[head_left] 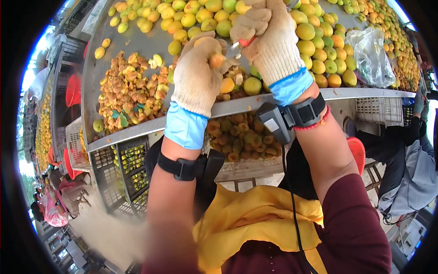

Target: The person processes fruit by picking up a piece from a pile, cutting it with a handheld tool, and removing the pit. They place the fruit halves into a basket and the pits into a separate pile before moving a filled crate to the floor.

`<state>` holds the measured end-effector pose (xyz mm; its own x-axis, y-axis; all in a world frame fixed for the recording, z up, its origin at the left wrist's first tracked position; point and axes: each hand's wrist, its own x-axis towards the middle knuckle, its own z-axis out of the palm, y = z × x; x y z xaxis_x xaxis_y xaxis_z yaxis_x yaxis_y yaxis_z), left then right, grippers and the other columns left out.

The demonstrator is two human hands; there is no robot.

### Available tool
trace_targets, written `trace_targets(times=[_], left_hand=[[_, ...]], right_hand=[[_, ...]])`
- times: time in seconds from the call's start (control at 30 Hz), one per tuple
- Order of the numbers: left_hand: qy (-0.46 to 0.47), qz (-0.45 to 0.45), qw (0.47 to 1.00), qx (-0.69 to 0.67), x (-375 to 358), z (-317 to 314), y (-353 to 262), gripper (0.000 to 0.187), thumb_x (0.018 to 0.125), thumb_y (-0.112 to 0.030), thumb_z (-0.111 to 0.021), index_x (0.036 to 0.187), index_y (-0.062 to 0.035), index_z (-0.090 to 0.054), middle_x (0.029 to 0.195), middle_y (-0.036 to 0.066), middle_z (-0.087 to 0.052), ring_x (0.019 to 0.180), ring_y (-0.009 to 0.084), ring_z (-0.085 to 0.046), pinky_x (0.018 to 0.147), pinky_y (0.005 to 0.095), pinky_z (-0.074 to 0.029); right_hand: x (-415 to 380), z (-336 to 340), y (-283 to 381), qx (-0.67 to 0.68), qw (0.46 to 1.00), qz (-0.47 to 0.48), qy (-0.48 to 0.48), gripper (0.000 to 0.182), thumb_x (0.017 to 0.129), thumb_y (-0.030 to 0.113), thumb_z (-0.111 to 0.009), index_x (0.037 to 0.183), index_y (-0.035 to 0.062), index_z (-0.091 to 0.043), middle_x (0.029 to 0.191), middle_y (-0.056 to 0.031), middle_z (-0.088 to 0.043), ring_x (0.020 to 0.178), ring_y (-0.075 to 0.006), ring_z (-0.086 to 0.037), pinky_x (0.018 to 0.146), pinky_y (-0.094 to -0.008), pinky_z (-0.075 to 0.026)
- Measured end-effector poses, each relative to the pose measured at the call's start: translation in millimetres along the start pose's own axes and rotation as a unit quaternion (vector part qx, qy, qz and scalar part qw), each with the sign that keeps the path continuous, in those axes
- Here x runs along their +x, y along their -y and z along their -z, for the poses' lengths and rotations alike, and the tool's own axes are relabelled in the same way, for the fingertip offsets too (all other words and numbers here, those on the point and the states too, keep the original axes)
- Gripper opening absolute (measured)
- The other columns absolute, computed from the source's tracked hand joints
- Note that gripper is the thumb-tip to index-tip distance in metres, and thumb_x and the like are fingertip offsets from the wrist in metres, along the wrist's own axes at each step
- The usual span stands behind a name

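Observation:
My left hand (197,73), in a tan work glove over a blue one, is closed around an apricot (216,60). My right hand (265,39), gloved the same way, grips a small knife (246,42) with a red handle, its short blade pointing toward the left hand. Whole yellow-green apricots (221,22) lie on the metal table (95,75) beyond both hands. Left of my left hand is a heap of brownish-orange fruit pieces (130,86). Under the table edge, between my wrists, sits a container of halved apricots (244,139).
A clear plastic bag (373,57) lies among the fruit on the right. Below the table's left end stands a black crate (132,169) with green fruit. A person in dark clothes (388,160) sits to my right. A black cable (292,192) hangs from my right wrist.

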<state>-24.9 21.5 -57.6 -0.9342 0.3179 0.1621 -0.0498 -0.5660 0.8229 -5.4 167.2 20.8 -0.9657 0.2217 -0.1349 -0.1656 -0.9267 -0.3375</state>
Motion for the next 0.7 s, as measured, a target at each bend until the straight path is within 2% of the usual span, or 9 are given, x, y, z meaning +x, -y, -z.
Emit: trace_targets(times=[0.03, 0.07, 0.1, 0.13, 0.23, 0.37, 0.5, 0.57, 0.7], left_hand=[[0.005, -0.003, 1.0, 0.0, 2, -1, -5, 0.02, 0.097, -0.001, -0.064, 0.117, 0.0008, -0.066, 0.114, 0.016, -0.066, 0.093, 0.0236, -0.072, 0.073, 0.0294, -0.059], [0.035, -0.056, 0.963, 0.261, -1, 1, -12, 0.022, 0.094, 0.004, -0.066, 0.116, 0.0013, -0.067, 0.118, 0.016, -0.066, 0.101, 0.0244, -0.072, 0.079, 0.032, -0.06], [0.061, -0.105, 0.855, 0.503, -4, -1, -20, 0.025, 0.09, 0.009, -0.068, 0.114, 0.0018, -0.068, 0.122, 0.015, -0.065, 0.109, 0.0251, -0.071, 0.085, 0.0345, -0.06], [-0.035, 0.038, 0.972, 0.228, -3, -13, -27, 0.031, 0.093, 0.003, -0.067, 0.123, -0.0011, -0.068, 0.125, 0.012, -0.065, 0.112, 0.0201, -0.068, 0.09, 0.0324, -0.056], [-0.073, -0.102, 0.872, 0.473, 2, -12, -33, 0.041, 0.094, -0.003, -0.061, 0.134, -0.0033, -0.063, 0.13, 0.014, -0.063, 0.115, 0.0229, -0.064, 0.088, 0.029, -0.055], [-0.022, -0.133, 0.886, 0.444, -14, -11, -59, 0.037, 0.098, -0.006, -0.06, 0.134, -0.0007, -0.063, 0.134, 0.014, -0.063, 0.112, 0.0218, -0.064, 0.1, 0.0314, -0.049], [0.0, 0.119, 0.982, 0.144, -56, -26, -94, 0.032, 0.102, -0.008, -0.058, 0.132, 0.0043, -0.063, 0.127, 0.008, -0.066, 0.114, 0.0185, -0.063, 0.104, 0.0309, -0.047], [0.082, 0.079, 0.928, 0.355, -76, -30, -109, 0.039, 0.106, -0.018, -0.059, 0.137, 0.0057, -0.061, 0.12, 0.006, -0.067, 0.11, 0.012, -0.059, 0.098, 0.0254, -0.047], [-0.033, 0.072, 0.88, 0.469, -59, -12, -136, 0.042, 0.106, -0.028, -0.061, 0.135, 0.0016, -0.064, 0.114, 0.004, -0.068, 0.101, 0.0098, -0.06, 0.089, 0.0256, -0.048]], right_hand=[[-3, -5, 5, 0.0, 1.0, 0.004, 0.004, 0.035, 0.109, 0.035, -0.054, 0.081, 0.0139, -0.054, 0.055, 0.0077, -0.044, 0.042, -0.0091, -0.036, 0.04, -0.0271, -0.034], [-8, -11, 10, -0.108, 0.994, -0.002, -0.014, 0.035, 0.108, 0.036, -0.055, 0.081, 0.0136, -0.055, 0.055, 0.0075, -0.044, 0.042, -0.0091, -0.037, 0.04, -0.0271, -0.034], [-12, -16, 14, -0.215, 0.976, -0.008, -0.034, 0.035, 0.107, 0.036, -0.056, 0.081, 0.0134, -0.056, 0.055, 0.0073, -0.043, 0.042, -0.0091, -0.037, 0.04, -0.027, -0.034], [-15, -18, 15, -0.242, 0.969, -0.012, -0.046, 0.035, 0.106, 0.038, -0.059, 0.081, 0.0126, -0.057, 0.055, 0.0064, -0.044, 0.042, -0.0091, -0.037, 0.04, -0.0272, -0.034], [-24, -25, 22, -0.291, 0.952, 0.025, -0.091, 0.035, 0.106, 0.036, -0.06, 0.081, 0.0108, -0.06, 0.055, 0.0056, -0.044, 0.042, -0.0093, -0.037, 0.04, -0.0272, -0.034], [-34, -12, 44, -0.286, 0.956, 0.011, -0.059, 0.038, 0.105, 0.038, -0.063, 0.082, 0.0076, -0.063, 0.056, 0.0053, -0.045, 0.044, -0.0098, -0.038, 0.041, -0.0276, -0.036], [-37, 22, 60, -0.332, 0.939, 0.083, 0.019, 0.031, 0.108, 0.03, -0.056, 0.101, 0.0049, -0.072, 0.065, 0.0088, -0.038, 0.053, -0.0054, -0.029, 0.049, -0.0257, -0.031], [-48, 21, 68, -0.325, 0.942, 0.085, 0.016, 0.035, 0.108, 0.034, -0.056, 0.101, 0.0039, -0.072, 0.063, 0.0105, -0.039, 0.051, -0.0033, -0.028, 0.046, -0.0245, -0.026], [-57, 24, 86, -0.376, 0.926, 0.039, -0.003, 0.025, 0.097, 0.028, -0.066, 0.088, 0.0051, -0.068, 0.069, 0.0047, -0.05, 0.052, -0.0082, -0.042, 0.046, -0.026, -0.034]])
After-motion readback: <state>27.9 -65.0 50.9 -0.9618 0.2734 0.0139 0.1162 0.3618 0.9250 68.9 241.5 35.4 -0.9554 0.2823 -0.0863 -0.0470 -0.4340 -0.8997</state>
